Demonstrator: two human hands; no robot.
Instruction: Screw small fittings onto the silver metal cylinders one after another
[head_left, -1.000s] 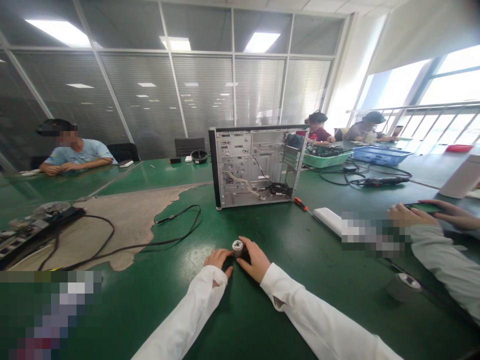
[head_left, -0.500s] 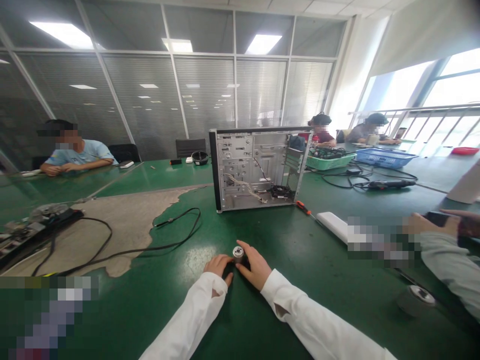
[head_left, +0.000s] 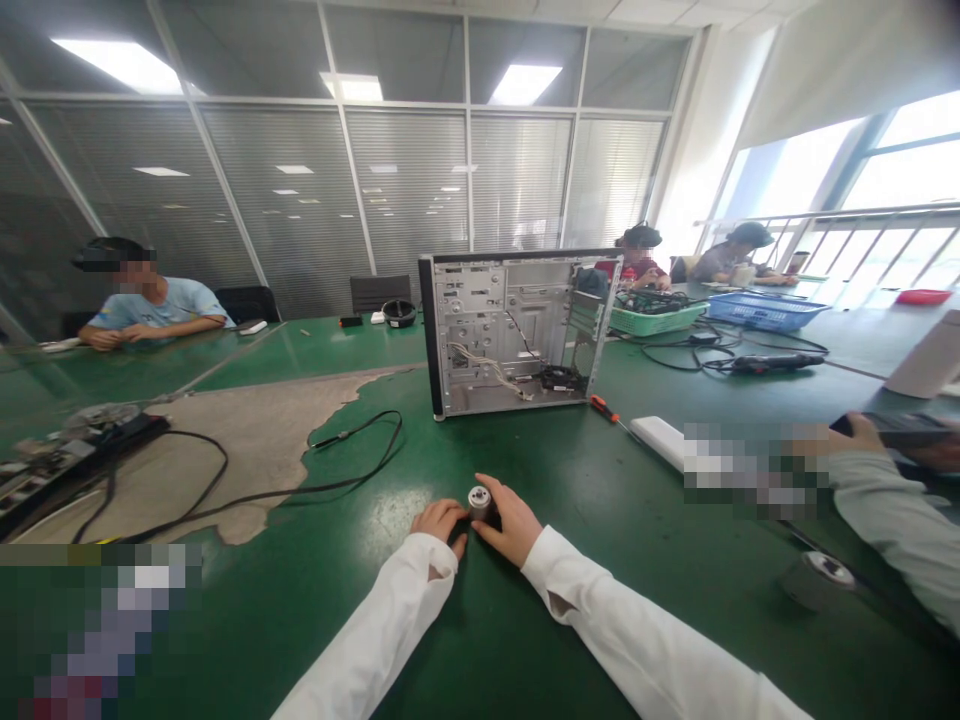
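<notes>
A small metal cylinder that looks like an electric motor stands upright on the green table, its holed end face up. My right hand is closed round its right side, fingers behind and thumb in front. From the other side my left hand presses its bent fingertips to the motor, the thumb lower down near the tabletop. Both wrists are in white sleeves. Beyond my hands an opened computer case stands with a black fan and loose wires inside.
An orange-handled screwdriver and a white bar lie right of the case. A second metal cylinder is near the right edge, by a co-worker's hands holding a dark device. Black cable runs left. Green and blue baskets stand behind.
My hands stay at the motor with almost the same hold. The view has shifted slightly. At the right, the co-worker's hands and dark device have moved a little.
</notes>
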